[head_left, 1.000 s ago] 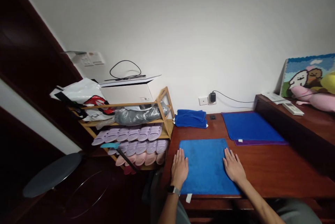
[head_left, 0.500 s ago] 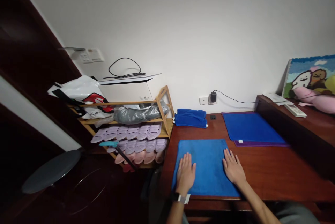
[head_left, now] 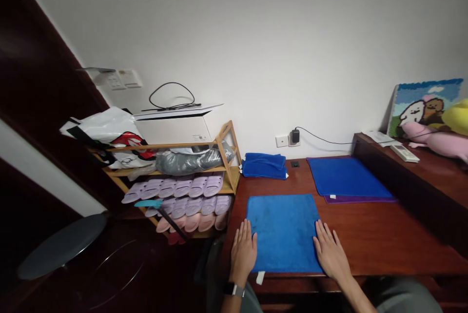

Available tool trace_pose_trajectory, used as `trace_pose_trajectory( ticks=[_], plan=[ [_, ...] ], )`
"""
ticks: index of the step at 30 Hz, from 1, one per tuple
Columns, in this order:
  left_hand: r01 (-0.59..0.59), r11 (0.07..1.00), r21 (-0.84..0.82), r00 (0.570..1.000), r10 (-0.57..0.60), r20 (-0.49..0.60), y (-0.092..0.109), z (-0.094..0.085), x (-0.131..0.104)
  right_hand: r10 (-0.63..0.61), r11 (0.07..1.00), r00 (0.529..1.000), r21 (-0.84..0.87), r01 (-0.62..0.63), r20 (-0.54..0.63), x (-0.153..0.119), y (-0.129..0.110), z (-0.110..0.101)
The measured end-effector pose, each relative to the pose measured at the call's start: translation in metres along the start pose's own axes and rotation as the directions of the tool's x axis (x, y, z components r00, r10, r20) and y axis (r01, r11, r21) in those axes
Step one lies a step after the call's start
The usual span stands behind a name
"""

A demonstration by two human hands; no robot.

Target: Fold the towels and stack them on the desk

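Note:
A light blue towel (head_left: 283, 235) lies spread flat on the brown wooden table (head_left: 380, 240), its white tag (head_left: 260, 278) hanging at the front edge. Flat along the towel's left edge rests my left hand (head_left: 243, 249), fingers stretched forward. My right hand (head_left: 331, 249) lies on the opposite edge, palm down with fingers extended. Neither hand grips anything. Behind the towel sits a stack of folded dark blue towels (head_left: 265, 166). Farther right, a dark blue towel (head_left: 347, 176) is laid out over a purple towel (head_left: 365, 199), of which only a strip shows.
Left of the table stands a wooden shoe rack (head_left: 230, 157) with lilac and pink slippers, bags and a white box (head_left: 175, 128). A black stool (head_left: 62, 244) is at lower left. A raised ledge on the right holds a remote (head_left: 404, 153) and a pink plush toy (head_left: 435, 140).
My left hand has moved left, from on top of the light blue towel to its left edge. My right hand stays at the right edge, slightly lower. The view has shifted slightly.

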State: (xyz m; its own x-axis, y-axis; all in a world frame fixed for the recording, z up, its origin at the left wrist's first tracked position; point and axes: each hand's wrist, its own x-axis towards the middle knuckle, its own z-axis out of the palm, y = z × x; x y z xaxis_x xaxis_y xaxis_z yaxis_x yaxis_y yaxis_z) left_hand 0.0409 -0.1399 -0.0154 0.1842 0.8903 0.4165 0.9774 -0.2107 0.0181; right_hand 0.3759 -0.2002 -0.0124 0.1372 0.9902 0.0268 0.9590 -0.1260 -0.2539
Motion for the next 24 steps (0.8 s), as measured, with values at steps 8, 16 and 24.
trace_pose_trajectory(
  ticks=[8, 16, 24],
  plan=[
    [-0.275, 0.917, -0.289, 0.946, 0.312, 0.091, 0.129, -0.036, 0.014, 0.002, 1.000, 1.000, -0.029, -0.001, 0.011, -0.002, -0.002, -0.002],
    [-0.133, 0.978, -0.160, 0.977, 0.157, 0.147, 0.091, -0.017, -0.005, -0.006, 0.999, 1.000, -0.040, 0.007, 0.025, -0.004, 0.001, -0.001],
    [0.021, 1.000, -0.017, 1.000, -0.021, 0.020, -0.009, -0.008, -0.043, 0.023, 0.999, 1.000, -0.045, -0.023, 0.003, -0.005, -0.002, -0.003]
  ],
)
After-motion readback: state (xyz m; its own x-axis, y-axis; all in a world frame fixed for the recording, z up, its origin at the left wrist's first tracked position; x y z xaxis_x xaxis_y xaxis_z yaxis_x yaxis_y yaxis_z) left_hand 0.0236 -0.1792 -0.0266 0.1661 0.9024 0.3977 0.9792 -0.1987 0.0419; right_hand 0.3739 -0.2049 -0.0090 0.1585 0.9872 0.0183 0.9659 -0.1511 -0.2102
